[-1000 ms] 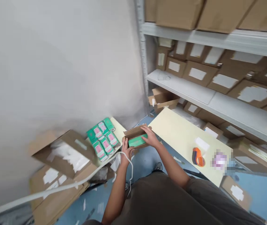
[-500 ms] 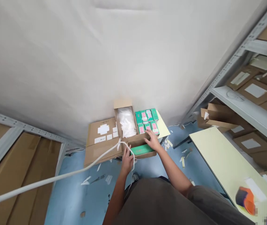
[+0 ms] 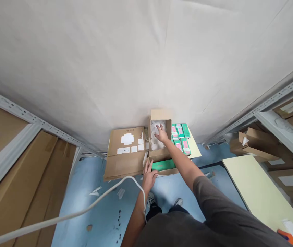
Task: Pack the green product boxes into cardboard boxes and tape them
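My left hand (image 3: 149, 176) grips the near left corner of a small open cardboard box (image 3: 170, 172). Its fingers lie along the left side, with the thumb on the front wall. Inside that box, against the near wall, is a long green carton (image 3: 164, 165). My right hand (image 3: 161, 133) reaches over a second open cardboard box (image 3: 160, 113), fingers apart, above crumpled white plastic bags (image 3: 158, 145). Whether the fingertips touch the bags I cannot tell. Green cartons with pink panels (image 3: 186, 145) stand in rows to the right, partly hidden by my right forearm.
A large flat cardboard box with white labels (image 3: 127, 164) lies on the left. A white cable (image 3: 89, 209) crosses in front of me. Shelves with cartons stand at both sides. On the right is a pale table (image 3: 259, 185) with an orange tool (image 3: 287, 236). Scraps litter the blue floor.
My right hand has left the small box and moved up over the box of white bags. My left hand stays at the small box. The view has shifted.
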{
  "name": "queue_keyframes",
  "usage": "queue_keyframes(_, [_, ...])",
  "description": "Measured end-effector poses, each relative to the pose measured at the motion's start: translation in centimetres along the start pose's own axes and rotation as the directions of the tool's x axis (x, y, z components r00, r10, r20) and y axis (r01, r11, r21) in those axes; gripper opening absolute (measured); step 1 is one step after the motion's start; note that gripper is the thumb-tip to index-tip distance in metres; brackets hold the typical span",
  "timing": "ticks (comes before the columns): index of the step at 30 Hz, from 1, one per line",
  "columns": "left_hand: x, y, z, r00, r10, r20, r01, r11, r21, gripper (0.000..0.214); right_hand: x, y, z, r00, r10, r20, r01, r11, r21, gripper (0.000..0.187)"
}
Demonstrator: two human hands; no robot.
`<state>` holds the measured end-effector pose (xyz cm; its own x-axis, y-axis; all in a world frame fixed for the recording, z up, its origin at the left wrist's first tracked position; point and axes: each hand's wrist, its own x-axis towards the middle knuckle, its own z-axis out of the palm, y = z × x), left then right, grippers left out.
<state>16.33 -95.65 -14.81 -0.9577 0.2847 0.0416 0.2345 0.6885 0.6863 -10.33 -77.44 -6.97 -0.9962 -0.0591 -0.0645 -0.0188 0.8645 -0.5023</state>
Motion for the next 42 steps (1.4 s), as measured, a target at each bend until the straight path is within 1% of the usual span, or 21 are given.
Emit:
queue_keyframes(2, [0.4, -0.1, 0.0, 0.999, -0.027, 0.039, 0.027, 1.0, 0.008, 0.021, 2.6, -1.0, 0.4, 0.998, 0.018, 0.067, -0.013, 0.997, -0.072, 0.08])
queue_keyframes(3, [0.6, -0.1, 0.0, 0.998, -0.038, 0.056, 0.038, 0.999, 0.01, 0.02, 3.5, -1.3, 0.7, 0.995, 0.017, 0.097, -0.007, 0.995, -0.103, 0.076])
queue_keyframes(4, [0.7, -0.2, 0.0, 0.996, -0.048, 0.069, 0.047, 0.999, 0.011, 0.019, 4.1, -1.5, 1.0, 0.993, 0.012, 0.121, 0.004, 0.991, -0.13, 0.069])
queue_keyframes(6, [0.8, -0.4, -0.1, 0.994, -0.059, 0.088, 0.058, 0.998, 0.01, 0.019, 4.6, -1.6, 1.4, 0.989, -0.002, 0.147, 0.027, 0.985, -0.172, 0.047])
queue_keyframes(8, [0.7, -0.6, -0.1, 0.993, -0.064, 0.099, 0.064, 0.998, 0.002, 0.018, 4.4, -1.6, 1.6, 0.989, -0.01, 0.145, 0.038, 0.981, -0.191, 0.029])
queue_keyframes(9, [0.7, -0.7, -0.2, 0.993, -0.065, 0.101, 0.066, 0.998, -0.002, 0.018, 4.1, -1.6, 1.6, 0.99, -0.015, 0.137, 0.041, 0.98, -0.193, 0.024])
queue_keyframes(12, [0.8, -0.9, -0.4, 0.994, -0.06, 0.096, 0.061, 0.998, -0.013, 0.018, 2.7, -1.4, 0.8, 0.994, -0.034, 0.1, 0.053, 0.981, -0.184, 0.02])
queue_keyframes(14, [0.8, -0.9, -0.6, 0.995, -0.043, 0.086, 0.045, 0.999, -0.017, 0.018, 1.4, -1.0, 0.1, 0.997, -0.077, 0.023, 0.079, 0.988, -0.134, 0.02])
queue_keyframes(16, [0.9, -0.9, -0.7, 0.996, -0.025, 0.081, 0.026, 1.0, -0.016, 0.018, -0.5, -0.3, -0.7, 0.984, -0.139, -0.11, 0.137, 0.99, -0.03, 0.019])
queue_keyframes(19, [0.9, -0.6, -0.9, 0.997, -0.005, 0.075, 0.005, 1.0, -0.003, 0.017, -4.5, 1.0, -1.8, 0.931, -0.189, -0.311, 0.243, 0.959, 0.144, 0.017])
queue_keyframes(23, [0.9, 0.1, -1.0, 0.999, 0.026, 0.046, -0.027, 0.999, 0.025, 0.016, -11.0, 2.8, -3.3, 0.869, -0.176, -0.462, 0.346, 0.884, 0.313, 0.019])
queue_keyframes(25, [0.8, 0.8, -1.1, 0.999, 0.033, 0.033, -0.034, 0.998, 0.043, 0.016, -14.3, 3.8, -4.0, 0.857, -0.15, -0.492, 0.365, 0.852, 0.376, 0.022])
queue_keyframes(28, [0.7, 2.6, -1.3, 0.999, 0.044, 0.023, -0.046, 0.996, 0.079, 0.017, -18.8, 5.5, -5.0, 0.864, -0.16, -0.477, 0.386, 0.821, 0.422, 0.022])
queue_keyframes(31, [0.5, 5.2, -1.0, 0.998, 0.068, 0.009, -0.068, 0.993, 0.1, 0.017, -22.5, 7.8, -5.5, 0.877, -0.211, -0.431, 0.402, 0.812, 0.422, 0.022])
queue_keyframes(33, [0.5, 7.2, -0.4, 0.997, 0.082, -0.013, -0.08, 0.991, 0.11, 0.018, -24.6, 9.6, -5.8, 0.907, -0.257, -0.333, 0.383, 0.832, 0.401, 0.022])
queue_keyframes(35, [0.6, 9.2, 0.6, 0.995, 0.1, -0.027, -0.096, 0.988, 0.122, 0.021, -26.4, 11.5, -6.3, 0.943, -0.29, -0.166, 0.331, 0.874, 0.355, 0.023])
queue_keyframes(36, [0.8, 10.2, 1.2, 0.993, 0.112, -0.026, -0.107, 0.986, 0.128, 0.022, -27.2, 12.6, -6.6, 0.955, -0.286, -0.08, 0.297, 0.897, 0.327, 0.026])
queue_keyframes(37, [1.0, 11.3, 1.9, 0.992, 0.124, -0.017, -0.121, 0.984, 0.133, 0.023, -28.0, 13.6, -7.1, 0.963, -0.269, -0.013, 0.26, 0.917, 0.302, 0.032])
queue_keyframes(39, [1.5, 13.4, 3.4, 0.989, 0.144, 0.01, -0.144, 0.979, 0.146, 0.023, -29.6, 15.9, -8.4, 0.976, -0.213, 0.047, 0.193, 0.943, 0.271, 0.05])
queue_keyframes(41, [2.2, 15.7, 5.1, 0.986, 0.162, 0.038, -0.166, 0.973, 0.157, 0.022, -31.3, 18.4, -10.1, 0.987, -0.159, 0.033, 0.145, 0.955, 0.259, 0.067])
queue_keyframes(42, [2.6, 16.9, 6.1, 0.984, 0.174, 0.05, -0.18, 0.971, 0.159, 0.02, -32.2, 19.7, -11.1, 0.992, -0.128, 0.011, 0.122, 0.961, 0.25, 0.072])
